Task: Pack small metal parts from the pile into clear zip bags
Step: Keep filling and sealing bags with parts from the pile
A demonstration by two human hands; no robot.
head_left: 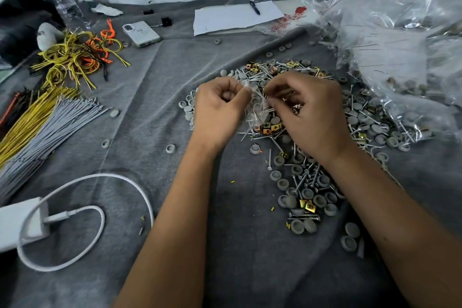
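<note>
**Hands filling a zip bag over the parts pile**

Our left hand (220, 105) pinched the rim of a small clear zip bag (258, 110), while our right hand (308, 107) curled around a few screws at the bag's mouth. Both hovered above the pile of screws, clips and grey caps (325, 182) on the grey cloth (175, 82).
</note>
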